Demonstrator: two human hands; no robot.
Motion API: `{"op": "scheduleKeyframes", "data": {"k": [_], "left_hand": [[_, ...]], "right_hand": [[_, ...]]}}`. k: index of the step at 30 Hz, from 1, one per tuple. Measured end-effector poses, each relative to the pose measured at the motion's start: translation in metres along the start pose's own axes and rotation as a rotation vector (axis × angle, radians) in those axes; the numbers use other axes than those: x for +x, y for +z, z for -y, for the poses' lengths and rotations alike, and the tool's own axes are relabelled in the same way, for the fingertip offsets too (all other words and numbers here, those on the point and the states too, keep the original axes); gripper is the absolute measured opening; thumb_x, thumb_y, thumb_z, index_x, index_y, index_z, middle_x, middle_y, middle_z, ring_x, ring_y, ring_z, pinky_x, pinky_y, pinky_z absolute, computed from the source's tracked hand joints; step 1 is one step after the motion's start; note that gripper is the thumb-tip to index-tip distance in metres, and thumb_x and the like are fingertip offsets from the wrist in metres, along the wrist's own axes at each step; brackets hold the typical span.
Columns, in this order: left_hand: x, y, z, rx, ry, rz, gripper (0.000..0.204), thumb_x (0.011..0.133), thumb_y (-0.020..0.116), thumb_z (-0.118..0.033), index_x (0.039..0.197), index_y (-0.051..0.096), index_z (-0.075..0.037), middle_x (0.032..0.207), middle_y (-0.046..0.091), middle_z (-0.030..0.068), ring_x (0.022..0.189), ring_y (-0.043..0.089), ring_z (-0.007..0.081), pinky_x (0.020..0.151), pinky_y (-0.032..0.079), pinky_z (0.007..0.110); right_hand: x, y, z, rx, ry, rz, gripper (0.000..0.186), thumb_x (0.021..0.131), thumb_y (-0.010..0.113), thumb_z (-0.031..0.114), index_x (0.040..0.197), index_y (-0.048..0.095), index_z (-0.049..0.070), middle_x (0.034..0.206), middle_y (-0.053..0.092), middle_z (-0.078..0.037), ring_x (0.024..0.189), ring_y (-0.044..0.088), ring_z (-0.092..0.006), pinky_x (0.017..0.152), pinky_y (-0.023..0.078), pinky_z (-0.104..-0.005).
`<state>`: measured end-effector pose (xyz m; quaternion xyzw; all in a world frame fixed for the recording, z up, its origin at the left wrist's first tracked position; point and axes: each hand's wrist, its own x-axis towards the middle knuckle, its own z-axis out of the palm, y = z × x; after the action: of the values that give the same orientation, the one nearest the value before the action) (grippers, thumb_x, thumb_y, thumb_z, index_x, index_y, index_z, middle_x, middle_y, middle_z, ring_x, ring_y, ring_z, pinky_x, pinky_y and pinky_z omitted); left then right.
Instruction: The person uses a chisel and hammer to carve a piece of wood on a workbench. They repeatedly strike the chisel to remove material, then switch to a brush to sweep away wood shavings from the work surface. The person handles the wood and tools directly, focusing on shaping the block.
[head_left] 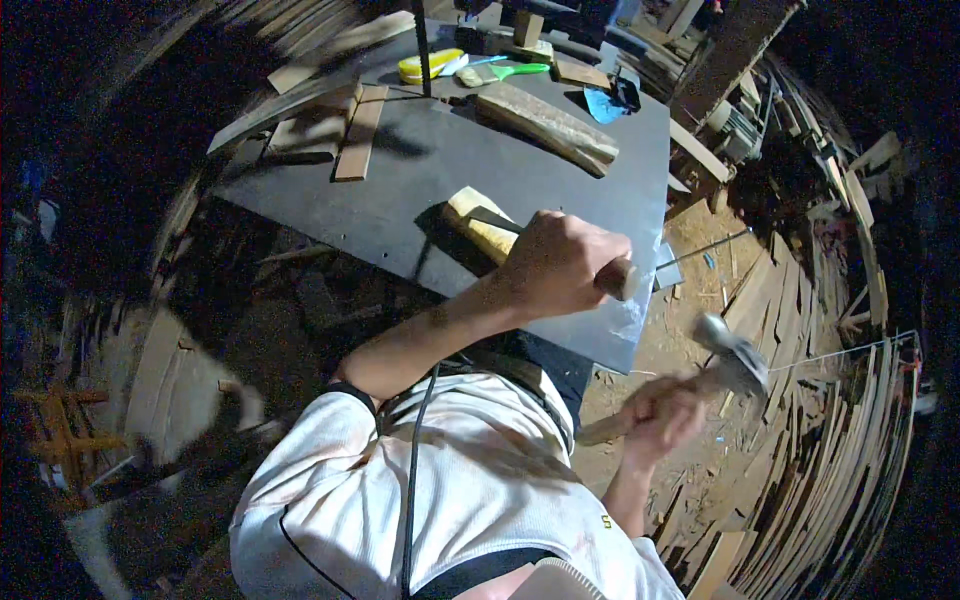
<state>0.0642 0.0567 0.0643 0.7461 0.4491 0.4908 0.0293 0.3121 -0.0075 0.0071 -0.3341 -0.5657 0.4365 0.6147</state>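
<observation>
My left hand (565, 260) is closed round a chisel, its wooden handle (620, 279) sticking out on the right side of the fist. The chisel's dark blade (490, 217) points left onto a pale wood block (466, 203) lying on the grey metal table (400, 215). My forearm and fist hide part of that block. Lower right, off the table edge, my right hand (664, 415) grips the wooden handle of a hammer (735, 355). The hammer's metal head is raised and slightly blurred, apart from the chisel.
A thin dark toothed blade (421, 50) stands upright at the table's back. A rough timber piece (545, 125), flat boards (361, 135), a green-handled brush (515, 70) and a yellow object (430, 66) lie there. Stacked wood strips (830, 470) line the right.
</observation>
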Motion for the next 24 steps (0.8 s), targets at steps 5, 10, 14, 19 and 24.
{"op": "scheduleKeyframes", "data": {"k": [5, 10, 14, 19, 24], "left_hand": [[0.004, -0.005, -0.017, -0.071, -0.017, -0.095, 0.021, 0.080, 0.072, -0.016, 0.071, 0.055, -0.007, 0.061, 0.058, 0.0144, 0.057, 0.061, 0.0357, 0.053, 0.046, 0.043], [0.011, -0.016, -0.012, -0.135, -0.069, -0.068, 0.017, 0.074, 0.074, -0.019, 0.073, 0.061, -0.008, 0.061, 0.060, 0.0144, 0.060, 0.065, 0.0364, 0.056, 0.050, 0.045], [0.014, -0.017, -0.012, -0.144, -0.089, -0.064, 0.018, 0.071, 0.074, -0.021, 0.074, 0.063, -0.008, 0.062, 0.062, 0.0145, 0.062, 0.066, 0.0375, 0.058, 0.053, 0.047], [0.008, -0.010, -0.007, -0.098, -0.042, -0.043, 0.020, 0.071, 0.074, -0.020, 0.074, 0.059, -0.008, 0.062, 0.059, 0.0144, 0.060, 0.063, 0.0363, 0.055, 0.048, 0.043], [0.004, -0.007, -0.004, -0.052, -0.023, -0.058, 0.020, 0.071, 0.074, -0.021, 0.075, 0.059, -0.008, 0.063, 0.060, 0.0141, 0.061, 0.064, 0.0361, 0.056, 0.048, 0.044]], "right_hand": [[0.025, -0.046, 0.033, 0.538, -0.014, -0.014, 0.033, 0.100, 0.057, 0.039, 0.117, 0.056, 0.012, 0.082, 0.062, -0.004, 0.047, 0.043, -0.0106, 0.036, 0.033, -0.0238], [0.040, -0.047, 0.077, 0.431, -0.290, -0.038, 0.032, 0.099, 0.057, 0.040, 0.112, 0.059, 0.011, 0.087, 0.065, -0.008, 0.052, 0.051, -0.0151, 0.040, 0.041, -0.0284], [0.047, -0.008, 0.057, 0.283, -0.334, 0.009, 0.025, 0.101, 0.057, 0.031, 0.104, 0.055, 0.006, 0.062, 0.051, -0.003, 0.042, 0.042, -0.0087, 0.034, 0.033, -0.0235], [0.029, 0.017, 0.050, -0.074, -0.017, 0.119, 0.032, 0.096, 0.060, 0.042, 0.096, 0.060, 0.010, 0.068, 0.057, -0.002, 0.052, 0.050, -0.0119, 0.046, 0.040, -0.0301], [0.018, 0.027, 0.038, 0.019, -0.077, 0.219, 0.029, 0.099, 0.060, 0.033, 0.095, 0.054, 0.005, 0.066, 0.052, -0.002, 0.049, 0.045, -0.0090, 0.042, 0.038, -0.0250]]}}
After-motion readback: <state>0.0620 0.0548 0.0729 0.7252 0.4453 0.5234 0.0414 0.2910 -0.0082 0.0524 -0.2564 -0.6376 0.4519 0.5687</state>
